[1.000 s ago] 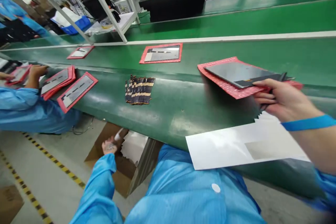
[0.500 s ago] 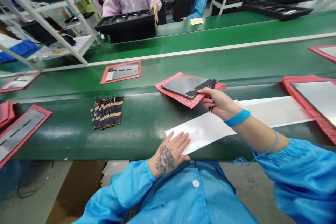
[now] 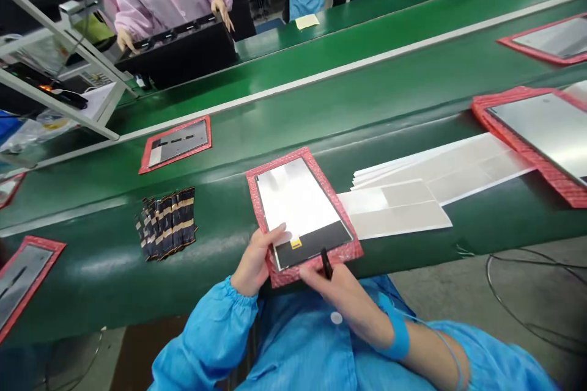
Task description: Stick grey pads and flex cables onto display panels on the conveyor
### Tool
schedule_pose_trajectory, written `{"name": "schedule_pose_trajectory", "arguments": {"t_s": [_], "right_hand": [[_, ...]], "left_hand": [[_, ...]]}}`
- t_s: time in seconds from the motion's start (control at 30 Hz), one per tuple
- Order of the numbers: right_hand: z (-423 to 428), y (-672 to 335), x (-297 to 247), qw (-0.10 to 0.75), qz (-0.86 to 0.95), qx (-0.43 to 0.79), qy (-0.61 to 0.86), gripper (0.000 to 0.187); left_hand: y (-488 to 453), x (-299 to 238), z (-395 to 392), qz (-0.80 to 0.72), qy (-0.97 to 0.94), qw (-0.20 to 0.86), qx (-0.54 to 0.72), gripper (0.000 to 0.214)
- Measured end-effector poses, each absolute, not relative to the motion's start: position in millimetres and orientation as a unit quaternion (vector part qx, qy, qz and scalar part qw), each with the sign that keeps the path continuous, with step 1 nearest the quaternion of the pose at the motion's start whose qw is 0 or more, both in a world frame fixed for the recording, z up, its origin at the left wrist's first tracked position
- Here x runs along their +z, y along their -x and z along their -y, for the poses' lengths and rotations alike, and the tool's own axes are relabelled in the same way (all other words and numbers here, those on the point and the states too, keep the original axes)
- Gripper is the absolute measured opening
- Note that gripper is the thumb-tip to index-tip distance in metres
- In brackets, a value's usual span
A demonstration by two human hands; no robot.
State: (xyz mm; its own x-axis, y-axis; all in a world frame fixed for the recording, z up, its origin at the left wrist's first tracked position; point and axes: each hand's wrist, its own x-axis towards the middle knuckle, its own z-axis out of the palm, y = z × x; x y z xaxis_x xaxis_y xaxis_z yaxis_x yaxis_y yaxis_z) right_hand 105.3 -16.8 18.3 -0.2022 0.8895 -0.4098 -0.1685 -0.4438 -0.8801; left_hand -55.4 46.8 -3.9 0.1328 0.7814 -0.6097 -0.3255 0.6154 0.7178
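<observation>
Your left hand point(image 3: 252, 261) clasps the panel point(image 3: 298, 195), mid-frame.
Your right hand point(image 3: 342, 292) grips a black tool point(image 3: 326, 264), lower centre.

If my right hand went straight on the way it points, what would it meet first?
Likely the red bubble wrap under the display panel; your right hand may be touching its near edge, though depth is unclear.

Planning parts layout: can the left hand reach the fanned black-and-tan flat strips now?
Likely yes: only green surface separates the left hand from the flat black-and-tan strips. But it grips the silver-and-black rectangular panel and red bubble wrap, so must probably let go first.
</observation>
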Motion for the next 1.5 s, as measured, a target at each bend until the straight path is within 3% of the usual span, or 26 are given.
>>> {"name": "schedule_pose_trajectory", "arguments": {"t_s": [0.1, 0.23, 0.37, 0.43, 0.53, 0.6, 0.77, 0.83, 0.9, 1.1, 1.27, 1.5], "right_hand": [[33, -155, 20, 0.337, 0.441, 0.669, 0.493, 0.042], [31, -235, 22, 0.464, 0.344, 0.499, 0.646, 0.048], [11, -278, 20, 0.469, 0.305, 0.397, 0.728, 0.055], [3, -284, 17, 0.453, 0.264, 0.446, 0.725, 0.057], [-3, -286, 10, 0.457, 0.237, 0.499, 0.698, 0.058], [-4, -287, 4, 0.468, 0.252, 0.49, 0.691, 0.056], [-1, -292, -8, 0.474, 0.298, 0.453, 0.693, 0.05], [0, -292, -10, 0.476, 0.299, 0.455, 0.691, 0.052], [2, -291, -12, 0.485, 0.283, 0.453, 0.692, 0.054], [-1, -284, -18, 0.501, 0.3, 0.401, 0.706, 0.051], [0, -286, -24, 0.449, 0.372, 0.364, 0.726, 0.044], [3, -287, -28, 0.45, 0.391, 0.329, 0.732, 0.039]], "left_hand": [[50, -2, -43, -0.542, -0.187, 0.737, 0.358, 0.052], [53, -1, -42, -0.55, -0.181, 0.747, 0.326, 0.057], [70, 3, -35, -0.582, -0.245, 0.72, 0.287, 0.057], [89, 8, -30, -0.646, -0.341, 0.639, 0.239, 0.049], [111, 20, -29, -0.753, -0.512, 0.38, 0.163, 0.034], [101, 26, -39, -0.715, -0.627, 0.271, 0.15, 0.029], [-23, 14, -98, -0.312, -0.861, 0.378, 0.137, 0.032], [-72, 0, -123, -0.141, -0.906, 0.389, 0.096, 0.042], [-102, -12, -142, -0.064, -0.921, 0.379, 0.057, 0.056], [-105, -18, -161, -0.076, -0.945, 0.319, -0.004, 0.075], [-102, -21, -160, -0.092, -0.942, 0.324, 0.0, 0.079], [-104, -26, -161, -0.092, -0.942, 0.321, 0.01, 0.081]]}}
